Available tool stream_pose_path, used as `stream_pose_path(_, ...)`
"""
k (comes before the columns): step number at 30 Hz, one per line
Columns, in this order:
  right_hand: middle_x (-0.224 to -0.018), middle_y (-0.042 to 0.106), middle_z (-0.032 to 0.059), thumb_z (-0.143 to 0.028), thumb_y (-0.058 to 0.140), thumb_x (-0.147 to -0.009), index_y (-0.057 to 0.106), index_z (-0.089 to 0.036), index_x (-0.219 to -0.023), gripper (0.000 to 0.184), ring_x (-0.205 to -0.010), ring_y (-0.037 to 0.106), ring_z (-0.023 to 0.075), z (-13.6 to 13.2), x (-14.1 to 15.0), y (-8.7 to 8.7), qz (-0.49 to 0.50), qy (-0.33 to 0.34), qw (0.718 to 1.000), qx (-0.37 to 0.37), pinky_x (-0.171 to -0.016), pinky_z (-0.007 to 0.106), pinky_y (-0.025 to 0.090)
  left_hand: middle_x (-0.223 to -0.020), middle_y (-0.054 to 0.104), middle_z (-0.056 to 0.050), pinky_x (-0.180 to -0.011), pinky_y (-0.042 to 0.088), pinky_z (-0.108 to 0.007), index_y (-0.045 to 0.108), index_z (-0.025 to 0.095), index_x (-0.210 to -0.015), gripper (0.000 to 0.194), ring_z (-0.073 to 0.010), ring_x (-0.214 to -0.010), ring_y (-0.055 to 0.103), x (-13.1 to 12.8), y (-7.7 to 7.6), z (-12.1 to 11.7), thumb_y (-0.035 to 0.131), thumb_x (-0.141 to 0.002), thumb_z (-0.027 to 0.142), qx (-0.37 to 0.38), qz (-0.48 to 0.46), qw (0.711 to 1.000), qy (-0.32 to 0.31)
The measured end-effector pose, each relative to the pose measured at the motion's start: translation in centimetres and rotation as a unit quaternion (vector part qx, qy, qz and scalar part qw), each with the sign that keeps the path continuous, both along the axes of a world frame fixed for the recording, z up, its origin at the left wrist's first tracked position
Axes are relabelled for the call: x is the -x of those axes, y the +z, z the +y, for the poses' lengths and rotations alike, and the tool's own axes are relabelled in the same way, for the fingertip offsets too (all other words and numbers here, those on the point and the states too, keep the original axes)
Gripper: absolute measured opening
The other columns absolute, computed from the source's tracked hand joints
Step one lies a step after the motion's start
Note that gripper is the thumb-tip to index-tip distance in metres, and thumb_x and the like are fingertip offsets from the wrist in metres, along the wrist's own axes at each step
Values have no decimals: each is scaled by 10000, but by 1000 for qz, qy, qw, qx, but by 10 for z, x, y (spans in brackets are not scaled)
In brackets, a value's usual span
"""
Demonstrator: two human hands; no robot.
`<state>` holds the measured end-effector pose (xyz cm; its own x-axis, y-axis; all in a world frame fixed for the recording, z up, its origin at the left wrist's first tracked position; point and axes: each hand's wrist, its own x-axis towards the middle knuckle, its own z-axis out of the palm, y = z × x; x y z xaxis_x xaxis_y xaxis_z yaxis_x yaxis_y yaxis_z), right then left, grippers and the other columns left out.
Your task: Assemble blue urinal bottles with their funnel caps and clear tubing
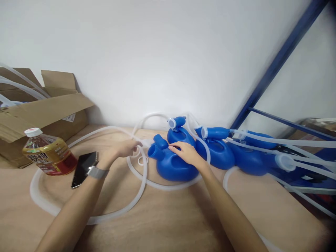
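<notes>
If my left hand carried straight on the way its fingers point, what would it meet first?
Beyond the whitish fitting at its fingertips, the left hand would probably meet the front blue bottle at its open neck, though depth is hard to judge.

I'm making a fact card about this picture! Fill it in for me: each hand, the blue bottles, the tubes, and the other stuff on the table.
Left hand: beside the front bottle's mouth, fingers at a blurred whitish piece; grip unclear
Right hand: on the front blue bottle
More blue bottles: behind and to the right
Tube: whitish, looping across the table
Phone: dark screen up
Drink bottle: upright, white cap
Box: cardboard, flaps open
</notes>
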<state>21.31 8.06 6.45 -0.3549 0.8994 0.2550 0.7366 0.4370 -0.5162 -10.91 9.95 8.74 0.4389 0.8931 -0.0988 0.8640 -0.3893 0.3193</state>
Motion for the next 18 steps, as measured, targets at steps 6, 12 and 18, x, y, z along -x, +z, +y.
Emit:
stream_pose_path(6,-1278,783,10,-557,519,-1028,795,-325,-1161,384,-1208,708,318,-3,2,3,-12,-9,1000,17,-1054,456,506,-940,716,-60,-743,561,-316,749,180,-1119,393,-203,-796,666,-26,31,-25,467,-852,242,-60,-286,956,21)
stream_pose_path(12,-1315,768,13,-552,513,-1026,784,-319,-1182,390,-1255,685,325,-10,4,7,-23,-55,997,45,-1036,446,507,-1000,732,-92,-987,531,-388,770,166,-839,334,-259,-1023,654,-71,-13,-12,462,-708,171,-52,-374,924,61)
stream_pose_path(18,-1248,794,20,-530,494,-1030,783,-306,-1140,382,-1204,708,320,-11,4,8,-26,-70,996,44,-966,418,522,-860,736,-79,-680,555,-327,756,141,-865,345,-239,-782,686,-70,-32,-5,467,-750,289,52,-421,904,62)
